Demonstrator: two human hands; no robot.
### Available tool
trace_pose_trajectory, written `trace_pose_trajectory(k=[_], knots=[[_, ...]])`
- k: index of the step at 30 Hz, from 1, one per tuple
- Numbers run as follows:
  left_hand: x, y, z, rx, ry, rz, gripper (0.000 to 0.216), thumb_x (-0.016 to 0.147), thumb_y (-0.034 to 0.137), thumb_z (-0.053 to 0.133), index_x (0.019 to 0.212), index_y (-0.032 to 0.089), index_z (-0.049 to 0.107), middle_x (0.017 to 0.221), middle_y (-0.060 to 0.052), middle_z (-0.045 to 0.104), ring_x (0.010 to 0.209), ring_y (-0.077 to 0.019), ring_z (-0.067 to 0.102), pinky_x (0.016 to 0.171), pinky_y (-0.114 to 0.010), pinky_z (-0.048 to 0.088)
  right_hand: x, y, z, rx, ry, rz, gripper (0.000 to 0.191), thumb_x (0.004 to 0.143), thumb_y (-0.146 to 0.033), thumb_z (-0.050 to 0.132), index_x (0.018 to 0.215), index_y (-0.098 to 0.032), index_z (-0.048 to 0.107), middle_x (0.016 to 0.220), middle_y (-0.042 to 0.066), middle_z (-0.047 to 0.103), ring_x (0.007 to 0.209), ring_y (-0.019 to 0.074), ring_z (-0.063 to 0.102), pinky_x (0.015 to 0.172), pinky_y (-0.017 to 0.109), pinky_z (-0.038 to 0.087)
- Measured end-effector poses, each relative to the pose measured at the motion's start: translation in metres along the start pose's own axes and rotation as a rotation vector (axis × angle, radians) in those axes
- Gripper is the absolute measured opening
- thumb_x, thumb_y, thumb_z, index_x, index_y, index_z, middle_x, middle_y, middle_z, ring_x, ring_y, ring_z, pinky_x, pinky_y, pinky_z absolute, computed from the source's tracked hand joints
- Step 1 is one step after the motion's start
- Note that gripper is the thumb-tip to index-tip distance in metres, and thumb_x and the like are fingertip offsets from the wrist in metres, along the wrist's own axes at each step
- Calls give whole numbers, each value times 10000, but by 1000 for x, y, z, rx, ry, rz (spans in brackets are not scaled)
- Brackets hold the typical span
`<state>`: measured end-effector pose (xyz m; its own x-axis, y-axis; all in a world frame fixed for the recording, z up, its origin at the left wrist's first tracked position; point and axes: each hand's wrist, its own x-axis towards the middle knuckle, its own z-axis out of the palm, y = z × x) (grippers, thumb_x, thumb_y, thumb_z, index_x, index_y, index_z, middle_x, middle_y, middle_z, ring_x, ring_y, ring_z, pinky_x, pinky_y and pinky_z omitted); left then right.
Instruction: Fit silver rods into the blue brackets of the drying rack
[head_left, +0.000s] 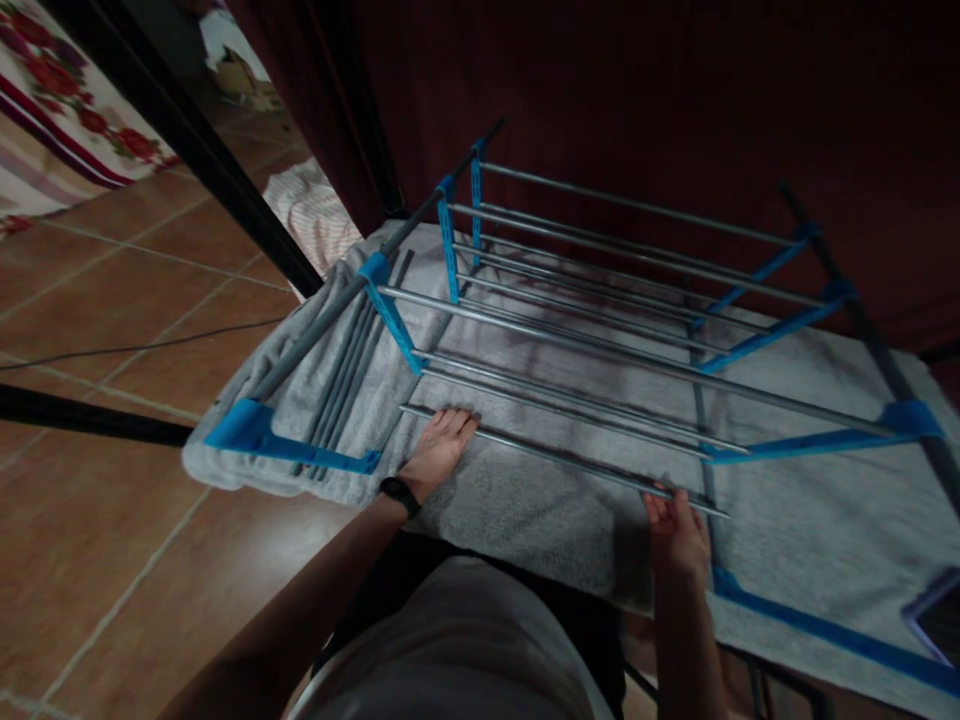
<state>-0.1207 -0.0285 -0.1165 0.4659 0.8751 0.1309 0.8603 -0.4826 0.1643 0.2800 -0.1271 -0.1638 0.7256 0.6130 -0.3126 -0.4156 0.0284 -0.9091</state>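
A loose grey metal rod [559,457] lies crosswise in front of me, low over the grey blanket. Near its left end my left hand [442,440] is closed over it from above, a black band on the wrist. Toward its right end my right hand [679,520] grips it between thumb and fingers. Beyond the rod stands a partly assembled rack [570,335] of grey tubes joined by blue plastic brackets. The near left blue bracket [285,440] and the near right blue bracket [832,628] have no rod between them at their outer ends.
Several loose grey rods [349,370] lie side by side on the blanket [517,530] at the left. A phone-like dark object [937,615] lies at the right edge. Black posts [202,150] and a dark red curtain [637,90] border the surface. A thin cable [142,345] crosses the tiled floor.
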Motion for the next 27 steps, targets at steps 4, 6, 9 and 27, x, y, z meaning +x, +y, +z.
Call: trace_pose_trajectory(k=[4,6,9,27], knots=[[0,-3,0,9,56,-30,454,937,85,436,1314,152,681,1200,-170,705,1115,-314,619,1017,-475,442,-3,0,2,39,14,40,256,748,-381,840,800,-251,625,890,8,767,936,202,759,942,427,615],[-3,-8,-2,4,116,-67,409,965,134,434,1275,166,699,1185,-159,718,1100,-310,625,1032,-478,422,-4,-1,4,66,10,65,237,753,-376,830,805,-245,639,892,10,774,914,189,755,919,395,620],[-8,-18,-3,-28,240,-139,348,969,188,455,1199,176,716,1118,-139,735,1121,-316,616,1102,-522,356,-7,-4,8,131,13,75,250,747,-361,841,782,-234,628,863,-1,772,851,159,749,833,316,629],[5,-39,-24,-1595,757,-900,346,584,119,791,879,230,648,820,39,727,831,-142,714,822,-265,581,-12,-16,41,281,-80,96,268,768,-409,834,883,-237,663,868,7,779,868,181,756,844,323,609]])
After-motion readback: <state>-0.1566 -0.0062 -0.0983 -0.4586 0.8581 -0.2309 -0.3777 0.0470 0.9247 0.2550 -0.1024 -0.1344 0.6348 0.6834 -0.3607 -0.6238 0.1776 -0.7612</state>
